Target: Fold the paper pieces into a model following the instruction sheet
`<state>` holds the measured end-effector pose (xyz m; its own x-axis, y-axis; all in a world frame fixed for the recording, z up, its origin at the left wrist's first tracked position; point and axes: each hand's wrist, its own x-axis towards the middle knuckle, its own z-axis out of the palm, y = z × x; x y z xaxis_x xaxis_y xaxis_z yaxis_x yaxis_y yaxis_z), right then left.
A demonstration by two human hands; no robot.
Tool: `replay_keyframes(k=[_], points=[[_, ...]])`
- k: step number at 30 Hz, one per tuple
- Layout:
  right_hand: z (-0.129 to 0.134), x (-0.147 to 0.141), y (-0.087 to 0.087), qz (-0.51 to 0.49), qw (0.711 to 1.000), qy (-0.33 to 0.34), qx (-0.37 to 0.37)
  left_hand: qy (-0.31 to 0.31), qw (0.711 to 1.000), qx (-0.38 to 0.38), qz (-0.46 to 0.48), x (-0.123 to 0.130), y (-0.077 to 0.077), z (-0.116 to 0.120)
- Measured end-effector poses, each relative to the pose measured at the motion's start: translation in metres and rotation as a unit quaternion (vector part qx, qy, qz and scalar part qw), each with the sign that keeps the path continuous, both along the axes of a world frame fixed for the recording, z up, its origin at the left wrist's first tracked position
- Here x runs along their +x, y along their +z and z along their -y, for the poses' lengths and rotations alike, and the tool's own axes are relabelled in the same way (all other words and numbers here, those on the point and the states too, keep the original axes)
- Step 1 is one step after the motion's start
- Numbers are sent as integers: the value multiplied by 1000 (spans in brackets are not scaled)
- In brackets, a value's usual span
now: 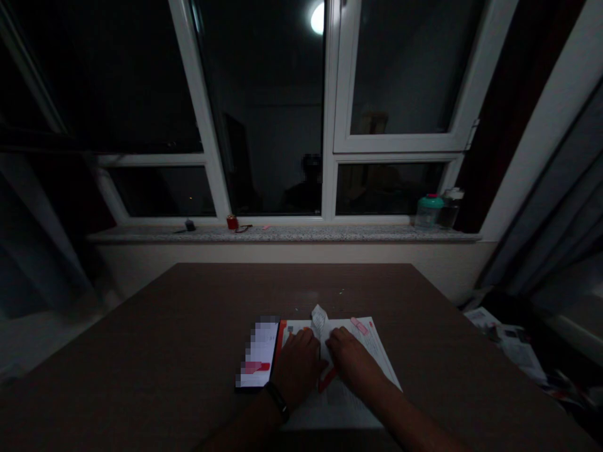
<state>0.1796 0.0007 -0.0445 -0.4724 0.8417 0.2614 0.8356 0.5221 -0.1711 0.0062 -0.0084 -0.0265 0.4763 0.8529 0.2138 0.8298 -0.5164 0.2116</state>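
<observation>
An open booklet [372, 342] with printed white pages and an orange-red left edge lies on the table under both hands. From its middle rises a creased, folded piece of paper [319, 319], its tip pointing away from me. My left hand [299, 361], with a dark band at the wrist, is closed at the paper's left side, its thumb reaching right. My right hand [346, 355] has its fingers curled at the paper's right side; its fingertips are partly hidden. A red strip [327, 380] shows between the hands. On the right page rests a small pink item [358, 325].
Left of the booklet lies a phone [261, 348] with a lit screen. The brown table [188, 326] ends before a granite sill [301, 232] holding a red jar [232, 221], a small dark bottle [189, 224] and a green-lidded container [428, 210]. Papers [509, 345] are piled at right.
</observation>
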Motion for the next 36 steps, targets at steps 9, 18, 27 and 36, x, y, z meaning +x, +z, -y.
replay_keyframes(k=[9,18,27,36], points=[[6,-6,0,-5,1000,10,-5,11,1000,12,-25,4,0,2],[6,-7,3,3,1000,7,-3,20,999,9,-29,5,-1,3],[1,-10,-2,1,1000,-23,-11,17,998,31,-57,7,2,2],[-4,-9,-6,40,996,-75,10,8,996,60,-59,4,-10,-4]])
